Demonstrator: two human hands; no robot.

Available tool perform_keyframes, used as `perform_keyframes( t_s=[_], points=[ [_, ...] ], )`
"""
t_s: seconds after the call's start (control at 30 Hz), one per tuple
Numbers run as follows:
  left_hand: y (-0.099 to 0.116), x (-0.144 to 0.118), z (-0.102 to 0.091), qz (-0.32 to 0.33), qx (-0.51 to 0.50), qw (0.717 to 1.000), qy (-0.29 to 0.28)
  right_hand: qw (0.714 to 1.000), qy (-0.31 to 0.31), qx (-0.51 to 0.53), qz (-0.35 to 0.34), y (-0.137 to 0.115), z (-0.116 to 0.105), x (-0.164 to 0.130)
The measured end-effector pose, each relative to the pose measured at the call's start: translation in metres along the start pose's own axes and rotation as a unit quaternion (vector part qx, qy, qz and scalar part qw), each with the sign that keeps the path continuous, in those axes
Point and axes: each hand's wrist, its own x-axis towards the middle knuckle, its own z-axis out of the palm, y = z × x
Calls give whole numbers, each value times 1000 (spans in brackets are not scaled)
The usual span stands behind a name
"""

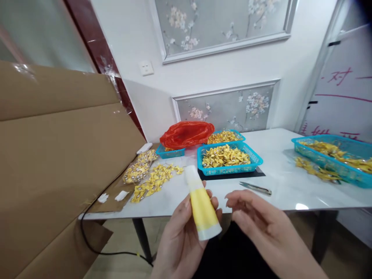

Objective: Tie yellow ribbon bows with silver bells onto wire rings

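My left hand [178, 236] grips a small yellow and white tube [201, 209], held tilted below the table's front edge with its white cap end pointing away. My right hand [258, 223] hovers just right of the tube, fingers loosely curled and apart, holding nothing. On the white table [279, 170] beyond my hands lie metal tweezers [255, 188] and a blue basket [229, 158] filled with small yellow pieces.
Loose yellow pieces [155, 180] lie at the table's left, by a clear bag of them [139, 166]. A red plastic bag [186, 133] covers another blue basket. A large blue basket [334, 157] stands at right. Big cardboard sheets [58, 155] lean at left; a black cable [95, 248] runs below.
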Motion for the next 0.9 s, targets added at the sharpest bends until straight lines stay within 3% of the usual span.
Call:
perform_keyframes(
  t_s=[0.2, 0.27, 0.33, 0.43, 0.5, 0.57, 0.63, 0.8, 0.9],
  points=[
    [-27, 6, 7, 99, 103, 988, 65, 995, 45, -51, -67, 10, 23, -15],
    [-32, 8, 8, 111, 125, 983, 76, 998, 50, -21, -35, 11, 22, -13],
    [-36, 10, 6, 118, 133, 980, 85, 994, 33, 90, 53, 13, 18, -14],
    [-43, 13, -1, 130, 147, 977, 86, 929, 2, 315, 194, 16, 15, -16],
    [-47, 14, -7, 111, 158, 979, 68, 879, -2, 416, 232, 19, 17, -17],
    [-52, 14, -12, 70, 152, 984, 57, 857, -5, 451, 249, 22, 21, -18],
    [-54, 15, -17, 31, 132, 989, 55, 865, -17, 430, 258, 26, 23, -20],
    [-54, 19, -33, 21, 62, 996, 56, 970, -15, 152, 190, 26, 14, -21],
    [-51, 18, -39, 15, 26, 998, 52, 989, 5, 60, 139, 24, 11, -19]
  ],
)
